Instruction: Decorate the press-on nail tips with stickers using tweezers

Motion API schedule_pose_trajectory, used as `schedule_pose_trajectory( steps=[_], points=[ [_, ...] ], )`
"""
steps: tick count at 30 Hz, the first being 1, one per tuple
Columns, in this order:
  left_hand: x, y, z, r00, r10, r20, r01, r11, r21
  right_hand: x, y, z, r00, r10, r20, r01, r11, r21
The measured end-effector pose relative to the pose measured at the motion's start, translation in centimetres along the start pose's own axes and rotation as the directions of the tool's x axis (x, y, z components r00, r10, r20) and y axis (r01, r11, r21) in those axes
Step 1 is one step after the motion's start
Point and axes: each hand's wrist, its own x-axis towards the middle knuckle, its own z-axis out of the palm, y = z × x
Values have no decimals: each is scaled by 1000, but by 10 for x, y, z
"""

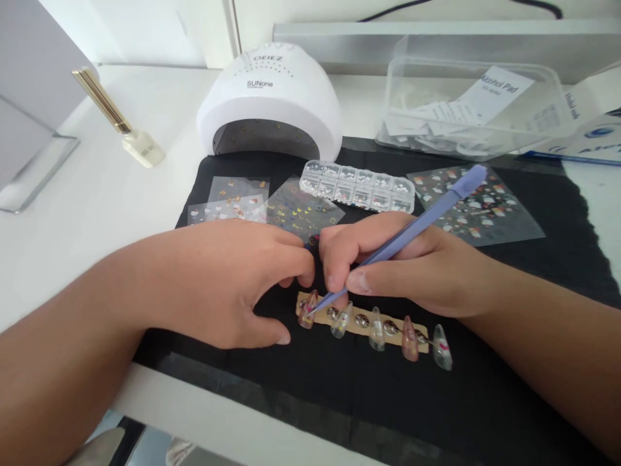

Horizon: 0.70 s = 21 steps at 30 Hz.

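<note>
My right hand [402, 259] grips purple tweezers [400, 239] like a pen. Their fine tip touches the leftmost press-on nail [307, 314], a pinkish-brown one. That nail sits at the left end of a tan strip [352, 316] with round metal studs. Further right along the strip stand a clear nail [342, 321], another clear nail [377, 330], a pink nail [410, 340] and a clear nail with a pink mark [442, 347]. My left hand [223, 281] rests left of the strip, holding nothing, its thumb apart from its bent fingers.
Behind my hands lie sticker sheets [480, 207] and a rhinestone case [356, 186] on a black mat [310, 382]. A white nail lamp [269, 97] stands at the back. A clear bin [402, 97] holds alcohol pads; a gold-capped bottle [143, 147] is at left.
</note>
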Motion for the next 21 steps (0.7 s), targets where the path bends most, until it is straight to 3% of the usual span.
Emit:
schedule_pose_trajectory(
  steps=[8, 14, 21],
  points=[
    [-21, 10, -9, 993, -5, -121, 10, 999, 46, -2, 0, -1, 1000, -7, 0, 7, 999, -48],
    [-28, 28, -8, 998, 46, -35, -46, 999, -4, -1, 0, -1, 999, -32, 18, 33, 998, -62],
    [-27, 28, -4, 997, 71, -18, -71, 998, 3, 1, 0, -1, 999, -39, 24, 41, 996, -75]
  ],
)
